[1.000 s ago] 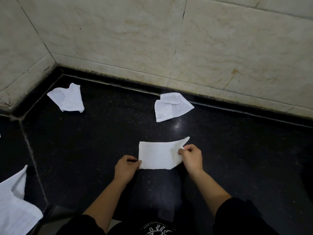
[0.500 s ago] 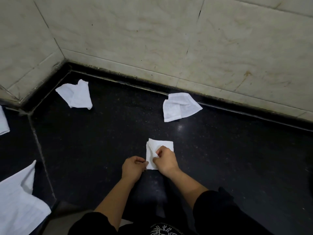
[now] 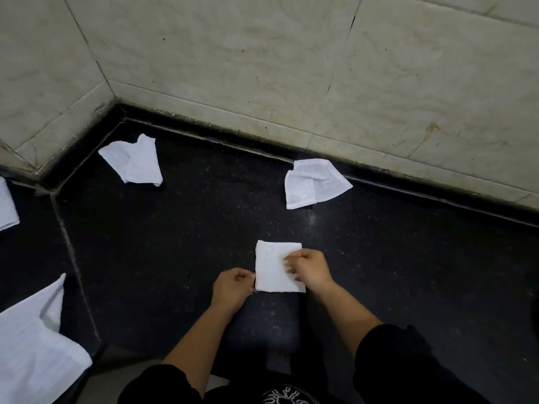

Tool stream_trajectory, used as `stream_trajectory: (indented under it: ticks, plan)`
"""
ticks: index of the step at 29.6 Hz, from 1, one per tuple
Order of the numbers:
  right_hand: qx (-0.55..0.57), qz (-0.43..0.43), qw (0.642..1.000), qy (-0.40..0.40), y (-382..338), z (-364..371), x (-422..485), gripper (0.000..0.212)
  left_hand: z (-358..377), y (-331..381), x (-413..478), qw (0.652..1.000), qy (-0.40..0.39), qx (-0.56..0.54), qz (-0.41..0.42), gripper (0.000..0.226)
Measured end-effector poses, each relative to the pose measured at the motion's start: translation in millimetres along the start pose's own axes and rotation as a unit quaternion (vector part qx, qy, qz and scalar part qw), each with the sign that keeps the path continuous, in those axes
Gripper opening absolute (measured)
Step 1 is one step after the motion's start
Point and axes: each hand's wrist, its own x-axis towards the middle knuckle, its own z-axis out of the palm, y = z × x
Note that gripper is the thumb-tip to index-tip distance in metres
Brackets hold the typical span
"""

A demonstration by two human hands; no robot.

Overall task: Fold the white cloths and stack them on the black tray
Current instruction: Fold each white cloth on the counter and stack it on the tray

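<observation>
Both hands are engaging the folded white cloth (image 3: 270, 265) lying flat on the black surface (image 3: 175, 258) before us: we are pinching its left edge with the left hand (image 3: 232, 287) and touching its right edge with the right hand (image 3: 311, 270), grip undeterminable.

Cloth (image 3: 274, 266) beside the left hand (image 3: 232, 287): 1 s ago a wide strip w/ its far end lifted, 0.5 s ago doubled over w/ a loose flap, now a flat near-square. Right hand (image 3: 310, 269) brought that end across toward the left hand & dropped its pinch; its fingers (image 3: 288, 262) now lie spread on top. View swung left, so a second cloth (image 3: 7, 205) shows far left of the left hand.
</observation>
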Motion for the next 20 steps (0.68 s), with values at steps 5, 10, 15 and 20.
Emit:
stream_trajectory:
  ticks: [5, 10, 15, 20]
  plan:
    - [-0.023, 0.052, 0.993, 0.098, 20, -23, 10, 0.008, -1, 4, -2, 1.0, -0.009, -0.021, -0.009, 0.026]
    - [0.056, 0.081, 0.994, 0.037, 30, -15, 7, 0.015, -4, 3, -3, 0.999, -0.037, 0.029, -0.005, 0.021]
    - [0.123, 0.08, 0.989, -0.003, 13, -11, 0, 0.024, -5, 8, -3, 0.997, -0.049, 0.057, -0.016, 0.021]
    - [0.166, 0.03, 0.984, -0.063, -18, -14, -15, 0.027, -3, 26, -6, 0.994, -0.088, -0.001, -0.067, 0.026]
